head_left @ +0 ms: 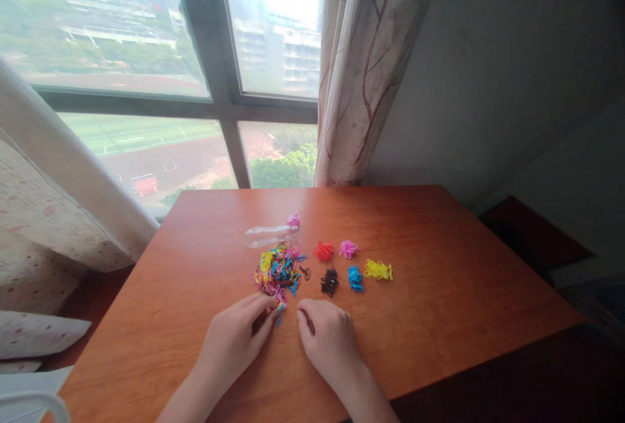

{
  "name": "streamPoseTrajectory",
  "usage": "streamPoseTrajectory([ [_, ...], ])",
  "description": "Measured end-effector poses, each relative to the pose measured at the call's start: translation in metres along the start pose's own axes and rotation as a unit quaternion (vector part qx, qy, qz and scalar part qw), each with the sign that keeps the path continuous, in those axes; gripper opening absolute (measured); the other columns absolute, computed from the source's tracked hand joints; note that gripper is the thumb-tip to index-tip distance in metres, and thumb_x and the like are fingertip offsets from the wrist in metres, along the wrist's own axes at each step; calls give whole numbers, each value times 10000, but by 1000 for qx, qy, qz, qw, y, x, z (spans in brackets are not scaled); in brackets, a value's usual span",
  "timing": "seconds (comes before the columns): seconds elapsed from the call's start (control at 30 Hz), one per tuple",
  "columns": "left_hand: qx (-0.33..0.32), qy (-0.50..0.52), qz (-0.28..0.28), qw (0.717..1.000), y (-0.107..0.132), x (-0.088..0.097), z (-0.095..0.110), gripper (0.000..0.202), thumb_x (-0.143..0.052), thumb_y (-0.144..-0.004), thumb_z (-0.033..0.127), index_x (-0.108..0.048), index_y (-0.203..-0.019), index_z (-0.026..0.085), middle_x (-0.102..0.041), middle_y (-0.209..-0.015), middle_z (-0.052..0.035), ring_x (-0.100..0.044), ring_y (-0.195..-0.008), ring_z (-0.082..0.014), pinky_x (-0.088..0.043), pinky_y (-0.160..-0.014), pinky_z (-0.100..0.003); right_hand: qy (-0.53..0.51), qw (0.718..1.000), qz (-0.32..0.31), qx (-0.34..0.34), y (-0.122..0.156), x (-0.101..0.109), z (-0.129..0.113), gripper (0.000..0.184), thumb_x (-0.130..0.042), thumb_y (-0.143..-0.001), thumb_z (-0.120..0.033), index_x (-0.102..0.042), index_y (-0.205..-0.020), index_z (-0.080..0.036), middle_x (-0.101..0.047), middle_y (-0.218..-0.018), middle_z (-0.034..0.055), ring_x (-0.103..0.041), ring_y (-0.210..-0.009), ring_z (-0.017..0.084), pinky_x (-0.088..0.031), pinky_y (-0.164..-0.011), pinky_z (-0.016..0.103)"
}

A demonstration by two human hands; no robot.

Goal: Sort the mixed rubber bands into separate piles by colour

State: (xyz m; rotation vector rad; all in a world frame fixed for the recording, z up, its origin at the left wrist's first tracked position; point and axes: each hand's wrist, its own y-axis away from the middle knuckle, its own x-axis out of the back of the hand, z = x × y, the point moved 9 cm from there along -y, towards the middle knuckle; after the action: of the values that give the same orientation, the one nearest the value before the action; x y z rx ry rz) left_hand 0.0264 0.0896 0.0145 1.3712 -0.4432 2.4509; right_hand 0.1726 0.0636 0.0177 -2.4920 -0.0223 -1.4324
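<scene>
"Two hands, low centre of frame. State?"

"From my feed: left hand (244,328) has thumb and fingertips pinching small bands (279,313) at the near edge of the mixed pile (280,268), just left of centre. Right hand (328,328) sits near it, fingers curled in toward the thumb; I can't tell if anything's between."

"Rest?"

"Right of the pile: red heap (323,252) and pink heap (348,249) in back; black heap (329,282), blue heap (355,278), yellow heap (378,270) closer. Clear plastic container (268,236) behind the pile. All on the wooden table (439,306)."

"Step notes, fast?"

"I read it as teasing bands loose. I'd want a light pinch on one loop, a slow pull, the right hand holding its neighbours back. Yanking likely drags the tangle. Wrists clear of the black and blue heaps; they lie near each other and could mix."
</scene>
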Motion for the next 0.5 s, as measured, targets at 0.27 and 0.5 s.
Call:
streamPoseTrajectory([
  [0.27,7,29,5,1000,0,2,-1,150,-511,-923,304,-650,-943,251,-716,-871,10,-677,-781,-151,-487,-699,-225,0,1000,-8,-3,0,-2,2,151,-499,-907,-147,-588,-821,-232,-655,-754,-26,-606,-714,139,-304,-631,250],
  [0.5,18,38,-5,999,-1,0,-3,162,-497,-927,300,-647,-949,244,-704,-844,10,-661,-753,-151,-481,-688,-234,3,1000,-12,-1,0,-4,0,137,-513,-905,-147,-582,-831,-239,-655,-763,-31,-609,-722,141,-295,-627,263],
])
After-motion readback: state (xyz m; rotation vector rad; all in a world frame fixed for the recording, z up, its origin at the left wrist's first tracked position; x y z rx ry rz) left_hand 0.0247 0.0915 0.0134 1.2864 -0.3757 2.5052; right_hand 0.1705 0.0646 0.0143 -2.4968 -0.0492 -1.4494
